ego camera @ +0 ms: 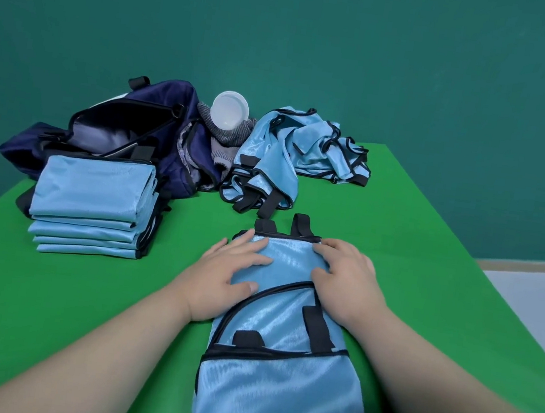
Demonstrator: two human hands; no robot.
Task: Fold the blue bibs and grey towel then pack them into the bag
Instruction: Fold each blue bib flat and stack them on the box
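The half-folded blue bib [276, 380] is laid lengthwise on the green table [430, 261], with its far end pressed under both hands. The left hand [231, 273] is spread flat on the cloth, fingers straight and nothing gripped. The right hand [346, 278] is set on the opposite edge with fingers bent; whether fabric is pinched beneath them cannot be told.

The cloth looks thin and slick, so a fold made from here could slide apart if pressure is lifted unevenly. The black straps [299, 225] just beyond the fingertips may be left sticking out of the packet. The near end runs out of view toward the body; if it overhangs, the piece could be dragged off.

Bare green surface is left outside each hand. Beyond the left hand the stack of folded bibs [91, 203] is set, with the open navy bag [118, 130] behind it. Ahead of both hands the unfolded bibs [292, 150] and the grey towel [228, 138], topped by a white round lid [230, 110], are heaped. The table's edge runs diagonally well outside the right hand.
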